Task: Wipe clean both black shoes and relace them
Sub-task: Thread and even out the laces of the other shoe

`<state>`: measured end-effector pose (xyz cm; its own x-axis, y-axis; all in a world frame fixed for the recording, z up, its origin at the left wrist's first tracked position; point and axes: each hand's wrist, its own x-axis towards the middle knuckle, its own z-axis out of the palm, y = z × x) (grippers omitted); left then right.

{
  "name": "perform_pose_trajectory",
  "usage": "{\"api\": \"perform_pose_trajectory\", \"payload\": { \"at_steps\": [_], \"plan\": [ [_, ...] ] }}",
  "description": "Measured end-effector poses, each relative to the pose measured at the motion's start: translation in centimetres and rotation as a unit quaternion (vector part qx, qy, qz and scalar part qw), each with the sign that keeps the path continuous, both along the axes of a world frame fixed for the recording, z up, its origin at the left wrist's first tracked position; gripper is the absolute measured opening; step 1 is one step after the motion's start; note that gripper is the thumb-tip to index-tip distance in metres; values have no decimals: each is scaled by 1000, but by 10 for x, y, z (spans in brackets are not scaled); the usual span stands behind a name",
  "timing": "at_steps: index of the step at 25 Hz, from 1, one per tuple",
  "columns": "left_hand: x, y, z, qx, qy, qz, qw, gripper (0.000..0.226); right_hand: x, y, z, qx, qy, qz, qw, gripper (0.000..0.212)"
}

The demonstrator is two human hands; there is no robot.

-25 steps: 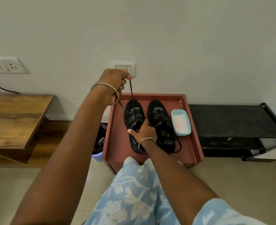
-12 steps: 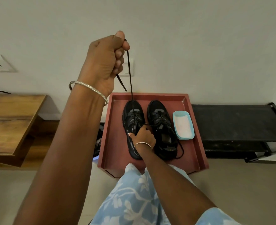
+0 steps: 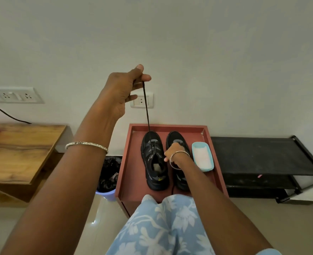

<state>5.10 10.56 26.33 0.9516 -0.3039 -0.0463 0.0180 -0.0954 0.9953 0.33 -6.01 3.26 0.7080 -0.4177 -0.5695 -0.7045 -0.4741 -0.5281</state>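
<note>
Mid-left: wooden table point(image 3: 23, 150), not in use.
Upper centre-left: left hand point(image 3: 122, 94) raised, thumb and forefinger pinching lace point(image 3: 146, 105), other fingers loosely spread. We read this as pulling slack taut through the eyelets.
Lace runs straight down to first shoe point(image 3: 154, 161), centre of frame, on red tray point(image 3: 131, 162).
Just right: second shoe point(image 3: 176, 138), partly under right hand point(image 3: 174, 153), which rests on it, we judge as a brace. Fingers hidden; we cannot tell grip.
Further right: blue dish point(image 3: 206, 168) on tray, within reach.
Far right: black rack point(image 3: 262, 155).
</note>
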Motion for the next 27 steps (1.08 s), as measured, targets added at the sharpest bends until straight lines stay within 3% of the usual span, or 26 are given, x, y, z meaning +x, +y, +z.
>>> {"api": "perform_pose_trajectory", "payload": {
  "at_steps": [2, 4, 6, 8, 11, 16, 20, 27],
  "plan": [
    [-12, 0, 4, -6, -5, -16, 1000, 32, -8, -10, 53, 21, -38, 1, 999, 14],
    [-21, -1, 6, -4, -9, -27, 1000, 53, -16, -19, 106, 48, -74, -6, 996, 9],
    [-32, -3, 9, -6, -18, -41, 999, 68, -24, -27, 156, 22, -124, -2, 992, 8],
    [-41, -5, 10, 5, -46, -43, 998, 62, -31, -32, 198, -9, -177, 17, 984, 22],
    [-50, -7, 8, 44, -126, -38, 990, 32, -43, -30, 245, 5, -252, 20, 968, 27],
    [-63, -11, 14, 57, -209, 0, 976, 16, -70, -16, 286, 110, -381, 18, 918, 20],
    [-73, -11, 21, 38, -241, 26, 969, 10, -86, -3, 294, 180, -416, 16, 891, 25],
    [-80, -6, 32, -16, -213, 76, 974, 24, -82, 6, 289, 25, -468, -19, 883, 21]
  ]
}}
